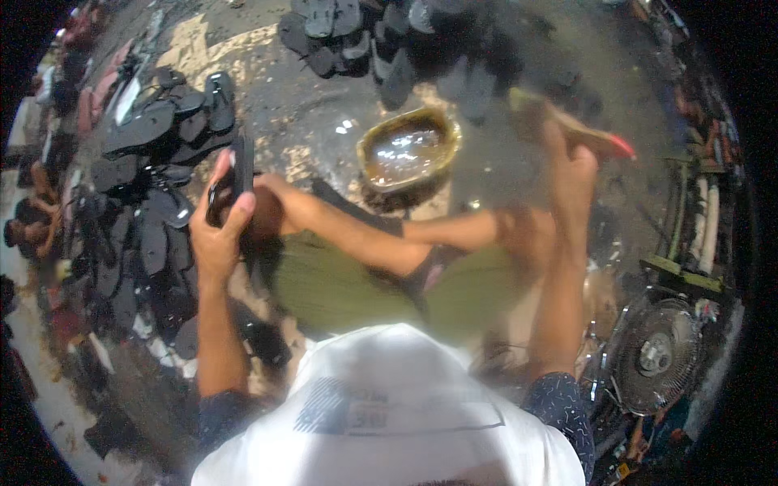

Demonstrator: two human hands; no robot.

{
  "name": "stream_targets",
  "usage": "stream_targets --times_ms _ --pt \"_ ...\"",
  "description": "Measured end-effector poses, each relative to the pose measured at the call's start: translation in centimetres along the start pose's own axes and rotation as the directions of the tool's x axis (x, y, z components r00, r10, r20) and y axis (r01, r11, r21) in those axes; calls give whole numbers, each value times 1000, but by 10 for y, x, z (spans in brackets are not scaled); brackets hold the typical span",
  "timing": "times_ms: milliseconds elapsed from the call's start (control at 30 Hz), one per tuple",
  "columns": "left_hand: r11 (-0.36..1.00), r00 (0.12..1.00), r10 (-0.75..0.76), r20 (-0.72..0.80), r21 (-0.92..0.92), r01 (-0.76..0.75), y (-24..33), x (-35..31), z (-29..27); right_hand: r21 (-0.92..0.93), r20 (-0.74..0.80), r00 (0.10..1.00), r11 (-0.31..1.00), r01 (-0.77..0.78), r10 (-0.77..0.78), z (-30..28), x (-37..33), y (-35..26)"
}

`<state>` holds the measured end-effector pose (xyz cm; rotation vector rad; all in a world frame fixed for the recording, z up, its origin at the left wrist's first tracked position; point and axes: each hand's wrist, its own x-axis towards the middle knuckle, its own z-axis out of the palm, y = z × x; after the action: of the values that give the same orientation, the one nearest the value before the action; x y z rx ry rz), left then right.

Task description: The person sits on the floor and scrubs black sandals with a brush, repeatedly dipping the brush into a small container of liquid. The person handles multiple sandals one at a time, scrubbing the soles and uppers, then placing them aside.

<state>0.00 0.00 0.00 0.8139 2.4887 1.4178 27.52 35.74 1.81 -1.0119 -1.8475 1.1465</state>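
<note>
My left hand [217, 235] grips a black rubber sandal sole [235, 174], held on edge above my crossed legs. My right hand [572, 174] is raised and blurred; it holds a flat wooden-handled brush with a red tip [579, 134]. Between the two hands, on the ground ahead, sits a worn bowl of brown liquid [408, 150]. My knees and green shorts [340, 283] fill the middle of the view.
Piles of black sandal soles lie on the left [154, 130] and at the top [381, 40]. A floor fan [655, 356] stands at lower right beside a rack [689, 235]. The concrete floor [300, 113] is stained and wet.
</note>
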Motion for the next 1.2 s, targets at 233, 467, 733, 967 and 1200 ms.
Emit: stream_targets --times_ms 233,467,733,967,1200 --pt "-12 850 -218 480 -872 490 48 -56 110 419 272 951 908 19 -146 144 -107 -44" --pt "-129 891 -113 439 -896 425 53 -68 114 130 85 801 804 581 -593 142 -89 -49" --pt "-110 908 155 390 -906 408 25 -44 117 346 275 839 862 369 -469 131 -119 -40" --pt "-297 929 52 367 -883 365 41 -55 128 246 270 895 924 291 -354 134 -98 -41" --pt "-114 796 -93 599 -800 589 31 -101 112 -184 447 895 978 97 -5 125 -26 27"
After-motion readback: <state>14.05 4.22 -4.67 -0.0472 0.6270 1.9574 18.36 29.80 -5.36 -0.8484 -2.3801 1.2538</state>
